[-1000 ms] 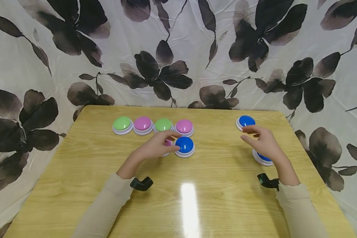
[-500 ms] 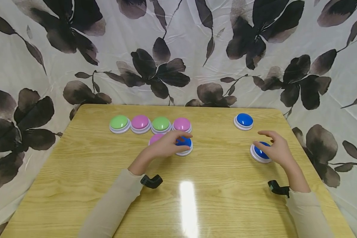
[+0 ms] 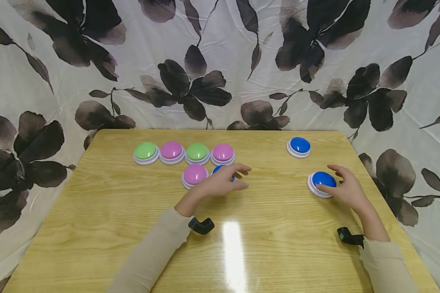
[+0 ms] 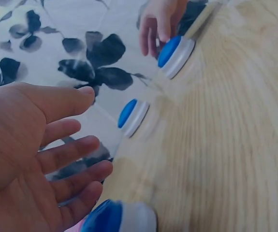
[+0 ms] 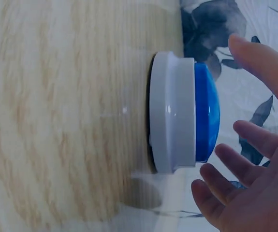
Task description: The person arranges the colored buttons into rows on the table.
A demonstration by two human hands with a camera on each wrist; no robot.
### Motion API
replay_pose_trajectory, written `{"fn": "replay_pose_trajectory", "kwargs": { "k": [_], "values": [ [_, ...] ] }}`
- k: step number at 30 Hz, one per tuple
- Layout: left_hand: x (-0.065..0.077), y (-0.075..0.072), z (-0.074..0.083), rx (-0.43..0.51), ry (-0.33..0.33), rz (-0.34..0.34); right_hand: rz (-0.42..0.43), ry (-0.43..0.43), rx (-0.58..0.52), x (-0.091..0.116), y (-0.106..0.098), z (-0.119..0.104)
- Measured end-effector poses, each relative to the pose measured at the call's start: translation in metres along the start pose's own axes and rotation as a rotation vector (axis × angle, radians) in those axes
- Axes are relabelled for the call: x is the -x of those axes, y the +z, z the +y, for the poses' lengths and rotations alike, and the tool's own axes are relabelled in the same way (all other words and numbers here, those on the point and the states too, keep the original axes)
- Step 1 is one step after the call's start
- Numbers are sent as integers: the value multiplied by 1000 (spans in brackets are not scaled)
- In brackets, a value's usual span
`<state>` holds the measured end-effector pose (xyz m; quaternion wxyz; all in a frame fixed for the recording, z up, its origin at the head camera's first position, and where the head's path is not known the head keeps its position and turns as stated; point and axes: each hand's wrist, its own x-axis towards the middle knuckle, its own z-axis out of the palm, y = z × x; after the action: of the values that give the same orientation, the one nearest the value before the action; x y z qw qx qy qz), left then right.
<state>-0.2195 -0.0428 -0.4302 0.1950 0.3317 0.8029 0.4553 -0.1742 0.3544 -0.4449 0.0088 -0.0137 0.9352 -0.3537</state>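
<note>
My left hand [image 3: 223, 183] hovers over a blue dome push button [image 3: 217, 168] and hides most of it. In the left wrist view that hand [image 4: 37, 159] has its fingers spread and holds nothing. My right hand [image 3: 348, 191] is at the right side of another blue push button [image 3: 323, 180], thumb in front of its dome in the head view. From the right wrist, a small gap shows between this button's blue dome [image 5: 207, 113] and the loosely extended fingers [image 5: 242, 164]. A pink button [image 3: 195, 175] sits left of my left hand.
Along the back stand a green button [image 3: 145, 151], a pink one [image 3: 171, 150], another green [image 3: 197, 152] and another pink [image 3: 223, 152], side by side. A third blue button [image 3: 299, 146] stands at the back right. Floral cloth [image 3: 253, 81] hangs behind the wooden table [image 3: 132, 228].
My left hand has moved right across the blue button, uncovering the pink one. My right hand has drawn back from the far blue button to the nearer one. The view has shifted slightly.
</note>
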Motion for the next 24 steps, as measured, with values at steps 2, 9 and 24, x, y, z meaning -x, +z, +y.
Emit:
{"fn": "replay_pose_trajectory", "kwargs": {
  "k": [2,9,24],
  "values": [
    [-2,5,1,0,-2,-3,-29,11,8,-1,1,2],
    [-13,22,4,16,12,-9,-106,54,-4,0,0,10],
    [-27,46,2,70,14,-26,-182,71,-52,-5,1,28]
  ]
}}
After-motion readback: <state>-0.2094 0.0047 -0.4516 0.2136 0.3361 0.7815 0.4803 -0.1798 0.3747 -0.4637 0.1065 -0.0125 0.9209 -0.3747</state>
